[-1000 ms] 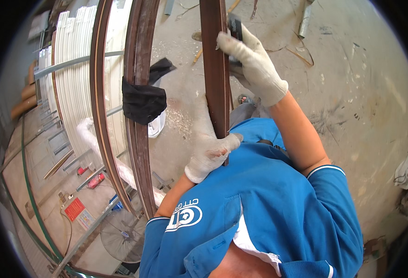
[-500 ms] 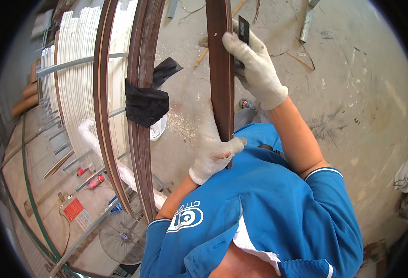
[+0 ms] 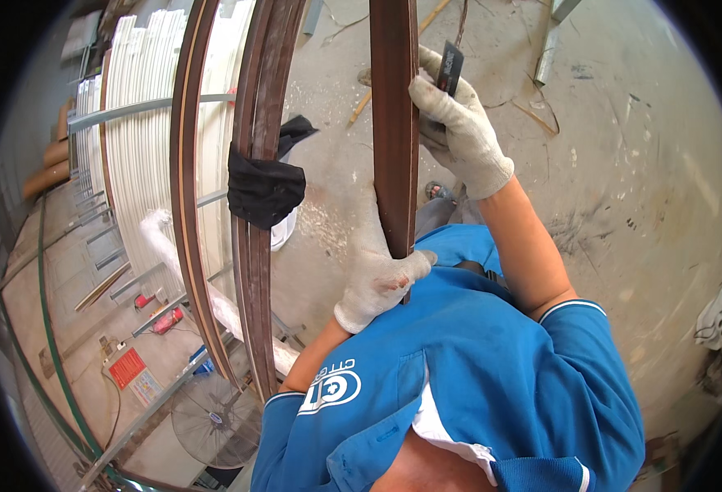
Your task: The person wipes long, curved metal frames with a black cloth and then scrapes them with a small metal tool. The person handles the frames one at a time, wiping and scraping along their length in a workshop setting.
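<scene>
A long dark brown profile strip (image 3: 395, 131) runs away from my body through the middle of the view. My left hand (image 3: 377, 283), in an off-white knitted glove with a reddish-brown stain, is wrapped round its near end, thumb over the right edge. Farther along, my gloved right hand (image 3: 466, 139) is closed beside the strip's right edge. A flat black tool (image 3: 450, 69) with light print sticks up between its thumb and fingers; its lower part is hidden, so I cannot make out its exact kind.
To the left, more brown strips (image 3: 256, 246) lie lengthwise, with a black cloth (image 3: 264, 193) draped over them. Beyond are stacked white strips (image 3: 144, 123) on a metal rack, and a standing fan (image 3: 216, 420). A metal bar (image 3: 548, 53) and a thin stick (image 3: 361, 107) lie on the concrete floor.
The black tool has tilted to the right, and my right hand sits slightly lower and farther right. The strip has shifted a little rightward in view; my left hand keeps its hold.
</scene>
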Tool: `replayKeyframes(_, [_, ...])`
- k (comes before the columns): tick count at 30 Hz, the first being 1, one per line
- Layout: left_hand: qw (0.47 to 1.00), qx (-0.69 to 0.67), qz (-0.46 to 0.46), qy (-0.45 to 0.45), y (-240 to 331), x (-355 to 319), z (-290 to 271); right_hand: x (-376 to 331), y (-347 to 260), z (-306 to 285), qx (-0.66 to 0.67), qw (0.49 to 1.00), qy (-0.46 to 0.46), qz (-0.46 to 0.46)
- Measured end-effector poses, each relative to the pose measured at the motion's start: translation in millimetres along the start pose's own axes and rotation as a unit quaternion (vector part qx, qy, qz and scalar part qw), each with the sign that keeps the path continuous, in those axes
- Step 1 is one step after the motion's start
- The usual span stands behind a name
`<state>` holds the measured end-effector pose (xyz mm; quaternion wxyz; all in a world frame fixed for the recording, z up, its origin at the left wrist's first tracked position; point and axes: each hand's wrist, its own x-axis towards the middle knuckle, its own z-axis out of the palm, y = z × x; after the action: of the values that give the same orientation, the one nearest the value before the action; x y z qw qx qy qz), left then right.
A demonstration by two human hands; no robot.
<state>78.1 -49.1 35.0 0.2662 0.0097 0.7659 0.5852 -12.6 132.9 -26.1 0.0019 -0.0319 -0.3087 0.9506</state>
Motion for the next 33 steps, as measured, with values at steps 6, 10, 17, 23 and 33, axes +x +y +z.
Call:
replayKeyframes(6, [0.997,0.074,0.035,0.012,-22,-4,-7,22,17,17,-0.103,0.983,0.075,-0.135])
replayKeyframes(10, [0.987,0.093,0.031,-0.125,-32,-10,-14,29,8,14,-0.158,0.977,0.104,-0.103])
replayKeyframes(17, [0.994,-0.002,-0.106,-0.023,-26,-6,-5,6,0,-10,-0.102,0.995,0.000,-0.016])
replayKeyframes(23, [0.998,0.061,0.030,0.012,-12,3,5,20,19,6,-0.280,0.932,0.111,-0.200])
replayKeyframes(33, [0.970,0.120,0.049,-0.205,-70,-14,-41,14,-4,-12,-0.179,0.976,0.110,-0.064])
